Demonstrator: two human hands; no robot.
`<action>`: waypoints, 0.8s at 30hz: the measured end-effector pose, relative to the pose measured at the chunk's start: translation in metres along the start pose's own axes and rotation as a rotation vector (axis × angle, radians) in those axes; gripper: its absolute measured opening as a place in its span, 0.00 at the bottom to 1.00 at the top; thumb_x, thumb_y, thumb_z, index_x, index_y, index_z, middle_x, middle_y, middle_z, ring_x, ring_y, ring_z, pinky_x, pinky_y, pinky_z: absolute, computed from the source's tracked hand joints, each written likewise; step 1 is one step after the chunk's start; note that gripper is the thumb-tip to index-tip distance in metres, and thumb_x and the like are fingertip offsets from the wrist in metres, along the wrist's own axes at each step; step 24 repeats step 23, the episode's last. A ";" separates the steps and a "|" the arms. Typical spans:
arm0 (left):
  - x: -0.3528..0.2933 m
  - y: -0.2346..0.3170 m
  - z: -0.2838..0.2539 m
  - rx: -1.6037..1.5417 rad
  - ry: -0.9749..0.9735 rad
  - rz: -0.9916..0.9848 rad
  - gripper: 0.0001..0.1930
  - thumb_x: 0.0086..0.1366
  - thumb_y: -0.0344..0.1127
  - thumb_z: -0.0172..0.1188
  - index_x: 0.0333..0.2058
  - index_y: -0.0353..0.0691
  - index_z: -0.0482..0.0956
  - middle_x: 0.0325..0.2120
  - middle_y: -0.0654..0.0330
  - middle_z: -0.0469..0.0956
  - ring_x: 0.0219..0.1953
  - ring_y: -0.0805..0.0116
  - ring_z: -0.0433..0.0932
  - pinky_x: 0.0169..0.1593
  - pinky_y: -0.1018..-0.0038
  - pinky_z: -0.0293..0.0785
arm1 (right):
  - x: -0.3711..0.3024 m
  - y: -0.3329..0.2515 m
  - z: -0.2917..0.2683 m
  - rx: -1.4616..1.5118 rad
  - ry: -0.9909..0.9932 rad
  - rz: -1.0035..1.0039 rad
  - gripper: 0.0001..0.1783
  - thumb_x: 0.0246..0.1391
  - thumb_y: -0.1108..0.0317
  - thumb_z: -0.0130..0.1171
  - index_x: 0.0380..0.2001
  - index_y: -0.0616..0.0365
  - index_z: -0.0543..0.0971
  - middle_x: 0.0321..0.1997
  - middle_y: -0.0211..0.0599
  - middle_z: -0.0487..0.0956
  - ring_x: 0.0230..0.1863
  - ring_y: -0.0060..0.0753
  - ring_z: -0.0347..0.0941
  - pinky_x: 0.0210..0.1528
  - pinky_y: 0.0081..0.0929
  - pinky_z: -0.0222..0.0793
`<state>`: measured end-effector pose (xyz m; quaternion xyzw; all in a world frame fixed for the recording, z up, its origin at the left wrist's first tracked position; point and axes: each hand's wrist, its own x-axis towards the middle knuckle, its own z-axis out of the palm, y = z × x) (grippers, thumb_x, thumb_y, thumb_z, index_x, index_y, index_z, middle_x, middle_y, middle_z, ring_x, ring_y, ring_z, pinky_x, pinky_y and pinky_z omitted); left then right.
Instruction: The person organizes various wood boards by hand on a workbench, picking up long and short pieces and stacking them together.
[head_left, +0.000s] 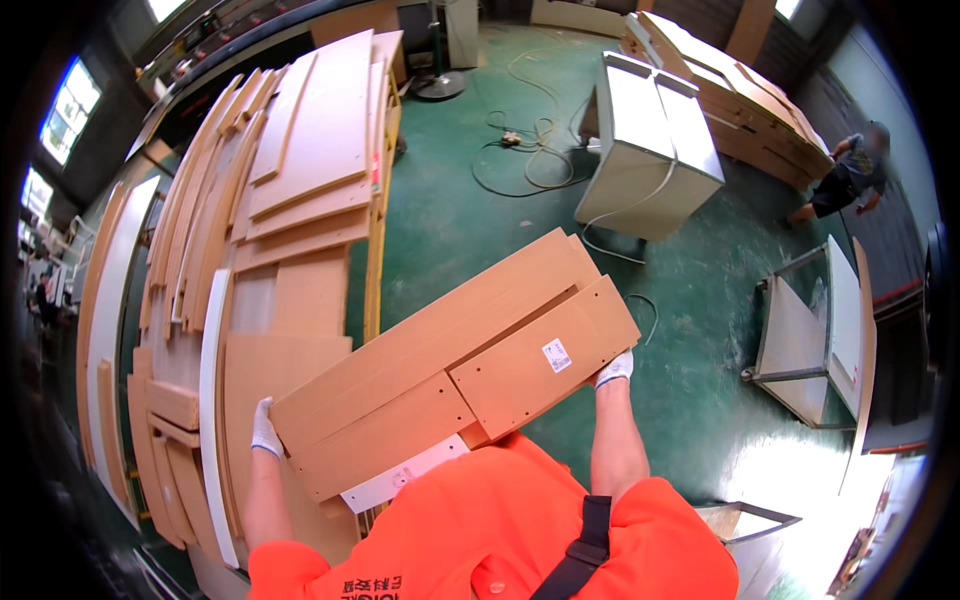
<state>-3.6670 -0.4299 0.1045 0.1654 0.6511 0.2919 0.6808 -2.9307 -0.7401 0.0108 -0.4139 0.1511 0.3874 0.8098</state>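
A stack of brown wooden panels (440, 350) is held across the front of my body, tilted up toward the right. My left hand (265, 428), in a white glove, grips the stack's left end. At the right end my right hand (614, 370), also gloved, is closed around the lower corner; its fingers are partly hidden under the boards. On top lies a shorter panel with a white label (556, 355) and small drilled holes. A white board (405, 475) sticks out at the near edge, close to my orange shirt.
Long boards and panels (310, 130) lie piled on a rack with a yellow rail (378, 230) at left. A white cabinet (650, 150) stands ahead, with hoses and cables (540, 150) on the green floor. A metal-framed cart (815, 340) is at right; a person (855, 170) walks beyond.
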 end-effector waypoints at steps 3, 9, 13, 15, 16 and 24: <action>0.033 0.035 0.090 0.092 0.001 0.046 0.26 0.64 0.60 0.61 0.49 0.44 0.80 0.47 0.52 0.83 0.50 0.52 0.81 0.54 0.50 0.78 | 0.001 -0.044 0.018 0.046 0.108 -0.039 0.36 0.65 0.35 0.51 0.65 0.48 0.74 0.64 0.38 0.79 0.62 0.50 0.76 0.56 0.59 0.77; 0.101 0.101 0.345 0.247 -0.208 0.012 0.23 0.66 0.58 0.58 0.45 0.44 0.83 0.42 0.54 0.85 0.45 0.52 0.83 0.51 0.51 0.80 | 0.036 -0.142 0.014 0.105 0.162 -0.223 0.35 0.66 0.35 0.48 0.65 0.45 0.73 0.62 0.36 0.80 0.59 0.48 0.79 0.53 0.58 0.79; 0.167 0.129 0.475 0.298 -0.378 0.000 0.22 0.68 0.56 0.56 0.43 0.43 0.84 0.38 0.54 0.86 0.42 0.53 0.84 0.50 0.52 0.81 | 0.063 -0.186 0.048 0.066 0.274 -0.283 0.34 0.67 0.34 0.47 0.64 0.44 0.73 0.61 0.33 0.80 0.59 0.46 0.78 0.52 0.58 0.79; 0.185 0.137 0.536 0.305 -0.367 -0.043 0.21 0.69 0.54 0.55 0.42 0.42 0.84 0.37 0.54 0.86 0.41 0.52 0.85 0.50 0.52 0.81 | 0.082 -0.206 0.059 0.074 0.336 -0.310 0.33 0.67 0.35 0.47 0.64 0.44 0.73 0.60 0.34 0.80 0.58 0.46 0.79 0.51 0.57 0.79; 0.199 0.138 0.580 0.345 -0.378 -0.054 0.21 0.69 0.54 0.55 0.42 0.42 0.84 0.37 0.54 0.86 0.41 0.52 0.85 0.50 0.52 0.81 | 0.093 -0.217 0.043 0.149 0.328 -0.334 0.33 0.67 0.35 0.47 0.63 0.43 0.73 0.60 0.34 0.81 0.57 0.46 0.79 0.50 0.56 0.80; 0.252 0.183 0.792 0.500 -0.321 -0.050 0.19 0.67 0.54 0.59 0.39 0.44 0.83 0.36 0.56 0.85 0.39 0.53 0.83 0.47 0.51 0.79 | 0.230 -0.276 0.067 0.246 0.425 -0.368 0.31 0.71 0.36 0.41 0.65 0.41 0.71 0.61 0.31 0.80 0.59 0.43 0.79 0.53 0.56 0.80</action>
